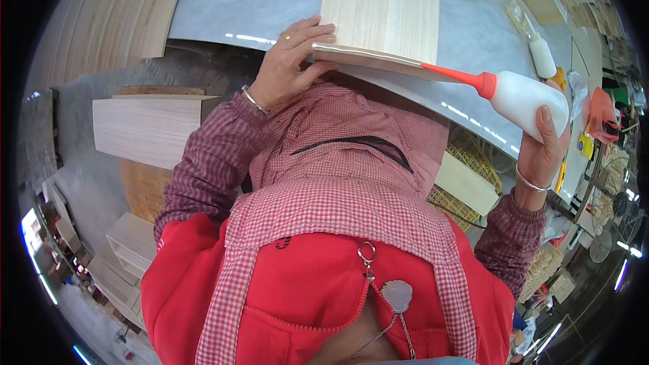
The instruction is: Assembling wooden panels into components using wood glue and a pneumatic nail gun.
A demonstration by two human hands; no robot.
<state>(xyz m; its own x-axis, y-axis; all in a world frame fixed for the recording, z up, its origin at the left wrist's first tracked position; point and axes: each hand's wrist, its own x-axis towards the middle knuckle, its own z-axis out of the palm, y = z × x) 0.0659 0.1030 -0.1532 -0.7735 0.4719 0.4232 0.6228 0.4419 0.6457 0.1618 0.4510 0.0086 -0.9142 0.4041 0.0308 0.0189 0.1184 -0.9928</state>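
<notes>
A pale wooden board (pixel 382 10) lies on the grey-white tabletop (pixel 466 23), its near edge at the table's front. Along that edge runs a glossy line that looks like white glue. My left hand (pixel 291 57) grips the board's near left corner, fingers on top and thumb below. In my right hand (pixel 549 128) is a white squeeze glue bottle (pixel 531 101) with a long red nozzle, held tilted on its side. The nozzle's tip touches or nearly touches the board's near edge toward its right end.
Wide wooden panels (pixel 108 13) are stacked at the far left. A second white bottle (pixel 541 55) lies at the right of the table, near a red plastic bag (pixel 602 115). Below the table stand a wooden box (pixel 152 125) at left and a yellow basket (pixel 466 186) at right.
</notes>
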